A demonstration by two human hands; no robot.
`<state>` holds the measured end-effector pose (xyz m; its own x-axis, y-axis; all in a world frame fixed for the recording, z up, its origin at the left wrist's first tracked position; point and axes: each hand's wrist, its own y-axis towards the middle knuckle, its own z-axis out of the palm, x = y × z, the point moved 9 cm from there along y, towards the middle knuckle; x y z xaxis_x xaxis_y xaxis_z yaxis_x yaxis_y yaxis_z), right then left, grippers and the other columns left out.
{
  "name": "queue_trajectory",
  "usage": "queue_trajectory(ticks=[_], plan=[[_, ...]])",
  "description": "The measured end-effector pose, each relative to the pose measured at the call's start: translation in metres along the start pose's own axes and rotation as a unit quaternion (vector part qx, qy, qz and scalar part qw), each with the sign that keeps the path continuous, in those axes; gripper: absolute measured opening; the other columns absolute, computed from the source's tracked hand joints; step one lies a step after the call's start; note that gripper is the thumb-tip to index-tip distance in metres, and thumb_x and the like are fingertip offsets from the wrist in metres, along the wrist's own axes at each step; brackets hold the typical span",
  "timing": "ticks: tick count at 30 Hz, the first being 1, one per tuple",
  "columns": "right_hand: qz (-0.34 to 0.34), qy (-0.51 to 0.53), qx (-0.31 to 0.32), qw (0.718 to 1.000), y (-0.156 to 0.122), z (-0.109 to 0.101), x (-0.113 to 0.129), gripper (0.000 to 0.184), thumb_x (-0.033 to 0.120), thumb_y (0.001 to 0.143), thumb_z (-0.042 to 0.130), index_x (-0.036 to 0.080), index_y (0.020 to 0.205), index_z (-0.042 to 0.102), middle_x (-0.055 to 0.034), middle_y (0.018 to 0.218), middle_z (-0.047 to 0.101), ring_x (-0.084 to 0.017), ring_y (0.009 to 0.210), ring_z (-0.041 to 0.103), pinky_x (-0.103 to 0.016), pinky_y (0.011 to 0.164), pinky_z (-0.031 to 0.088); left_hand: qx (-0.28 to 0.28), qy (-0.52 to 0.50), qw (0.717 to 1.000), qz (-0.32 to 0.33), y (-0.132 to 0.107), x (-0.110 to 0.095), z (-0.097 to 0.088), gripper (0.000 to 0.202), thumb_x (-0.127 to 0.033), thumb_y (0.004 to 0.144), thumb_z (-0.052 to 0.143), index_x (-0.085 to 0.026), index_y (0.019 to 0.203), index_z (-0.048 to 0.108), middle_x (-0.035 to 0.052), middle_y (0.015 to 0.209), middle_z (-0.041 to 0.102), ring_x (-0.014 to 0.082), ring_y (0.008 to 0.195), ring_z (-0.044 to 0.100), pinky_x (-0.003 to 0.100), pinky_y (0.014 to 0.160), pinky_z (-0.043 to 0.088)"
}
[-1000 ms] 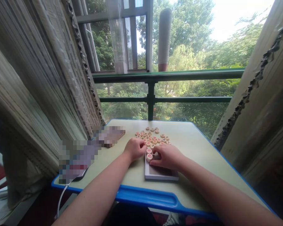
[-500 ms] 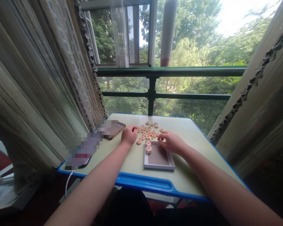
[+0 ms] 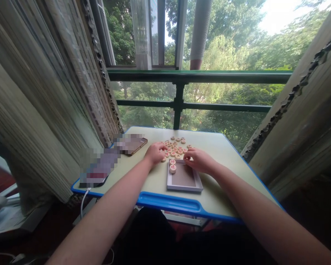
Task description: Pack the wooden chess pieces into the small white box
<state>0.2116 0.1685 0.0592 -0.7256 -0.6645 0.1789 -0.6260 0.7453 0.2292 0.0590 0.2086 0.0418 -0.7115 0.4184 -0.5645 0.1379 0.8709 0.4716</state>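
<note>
Several round wooden Chinese chess pieces (image 3: 173, 154) with painted characters lie in a loose cluster on the table. My left hand (image 3: 155, 153) is at the cluster's left side, its curled fingertips down among the pieces; whether one is gripped is hidden. A shallow, light-coloured open box (image 3: 183, 179) lies in front of the cluster. Inside its left side are red-marked chess pieces (image 3: 173, 168), near the far corner. My right hand (image 3: 199, 159) hovers over the box's far right edge, fingers bent and drawn together; what they hold, if anything, cannot be made out.
The pale table (image 3: 226, 191) has a blue rim and a blue front groove (image 3: 169, 200). At left lie a second shallow box part (image 3: 138, 145) and a blurred flat device (image 3: 99, 169) with a white cable (image 3: 83, 202). Curtains (image 3: 57, 92) flank a green railing (image 3: 201, 76).
My left hand has moved right, onto the left part of the cluster. My right hand stays by the box's far edge. The whole view has tilted down slightly.
</note>
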Motion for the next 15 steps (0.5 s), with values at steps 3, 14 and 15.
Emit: queue_trajectory(ticks=[3, 14, 15], plan=[[-0.003, -0.002, -0.006, 1.0, 0.0, -0.001, 0.0, 0.016, 0.021, 0.08, 0.05, 0.016, 0.077, 0.065, -0.0048, 0.081, 0.06, -0.013, 0.069, 0.052, -0.023, 0.065, 0.039, 0.037, 0.001, 0.999, 0.037, -0.004, -0.011, 0.004, 0.024, -0.012, 0.061, 0.052, -0.017, 0.074, 0.07, 0.0039, 0.081, 0.065, 0.0192, 0.089, 0.056, 0.03, 0.085, 0.045], [-0.002, -0.008, -0.005, 1.0, 0.001, -0.001, 0.0, 0.017, 0.021, 0.079, 0.05, 0.017, 0.076, 0.066, -0.0043, 0.08, 0.06, -0.012, 0.067, 0.051, -0.023, 0.063, 0.037, 0.04, -0.197, 0.973, -0.111, 0.005, 0.034, 0.0, 0.034, -0.011, 0.056, 0.039, -0.012, 0.078, 0.065, 0.0023, 0.068, 0.06, 0.0141, 0.066, 0.056, 0.026, 0.062, 0.047], [-0.003, -0.009, -0.002, 1.0, 0.001, -0.001, 0.001, 0.017, 0.021, 0.079, 0.049, 0.017, 0.076, 0.066, -0.0044, 0.08, 0.061, -0.013, 0.068, 0.051, -0.023, 0.063, 0.037, 0.071, -0.179, 0.977, -0.096, 0.005, 0.029, 0.002, 0.03, -0.012, 0.057, 0.042, -0.013, 0.076, 0.065, 0.0024, 0.07, 0.06, 0.0142, 0.067, 0.055, 0.026, 0.062, 0.046]])
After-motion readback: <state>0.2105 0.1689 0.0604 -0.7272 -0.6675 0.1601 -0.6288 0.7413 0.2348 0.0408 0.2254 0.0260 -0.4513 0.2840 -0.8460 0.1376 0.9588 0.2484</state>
